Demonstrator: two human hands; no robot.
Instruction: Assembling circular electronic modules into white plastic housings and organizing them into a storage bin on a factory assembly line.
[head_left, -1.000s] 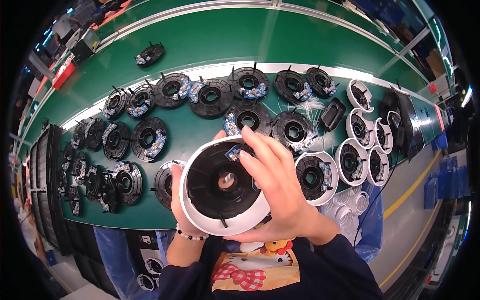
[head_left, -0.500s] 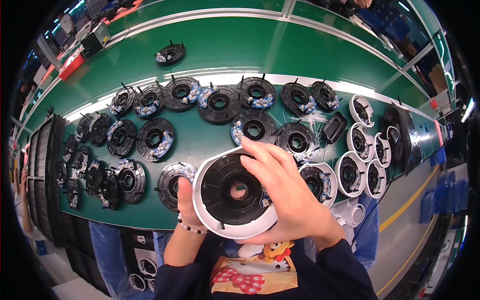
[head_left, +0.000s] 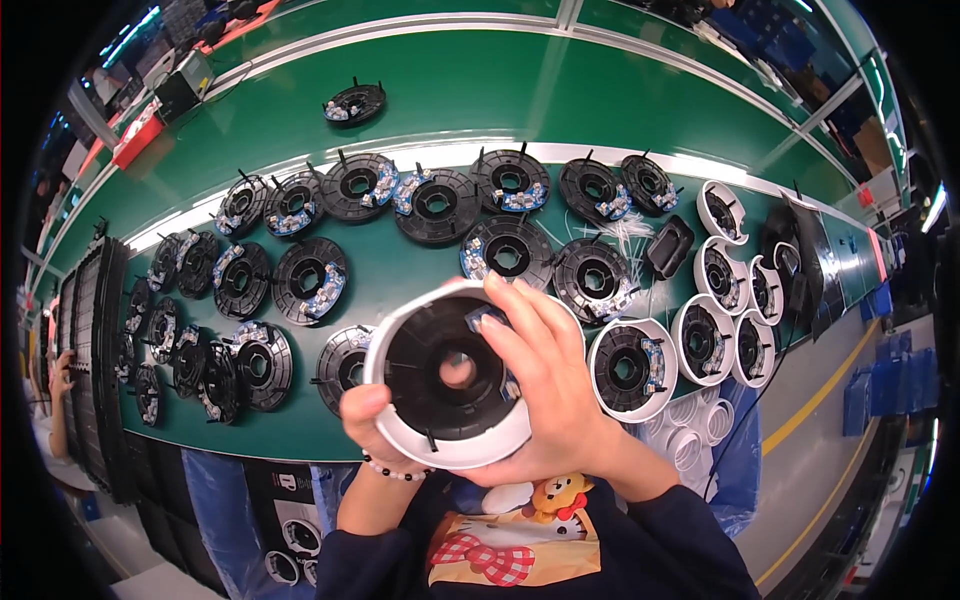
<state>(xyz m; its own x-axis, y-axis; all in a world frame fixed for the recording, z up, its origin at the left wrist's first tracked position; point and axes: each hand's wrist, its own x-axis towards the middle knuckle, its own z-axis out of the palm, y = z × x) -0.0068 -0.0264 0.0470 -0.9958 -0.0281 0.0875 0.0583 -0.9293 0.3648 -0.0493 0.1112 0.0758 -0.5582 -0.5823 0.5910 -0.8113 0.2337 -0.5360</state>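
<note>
Hands first: I see my left hand (head_left: 368, 425) gripping the lower rim of a round white plastic housing with a black ring insert (head_left: 447, 372), held up above the green workbench (head_left: 420, 270). My right hand (head_left: 545, 375) wraps its right side, fingers (head_left: 520, 315) curled across the insert.

Green bench (head_left: 560, 100): black discs (head_left: 435, 205), white-rimmed housings (head_left: 625, 370), black tray (head_left: 670, 247).

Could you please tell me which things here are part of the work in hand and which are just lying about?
In hand: white ring housing with black disc, held by left hand and right hand.

Lying about: loose black discs, finished white-rimmed units, black tray.
</note>
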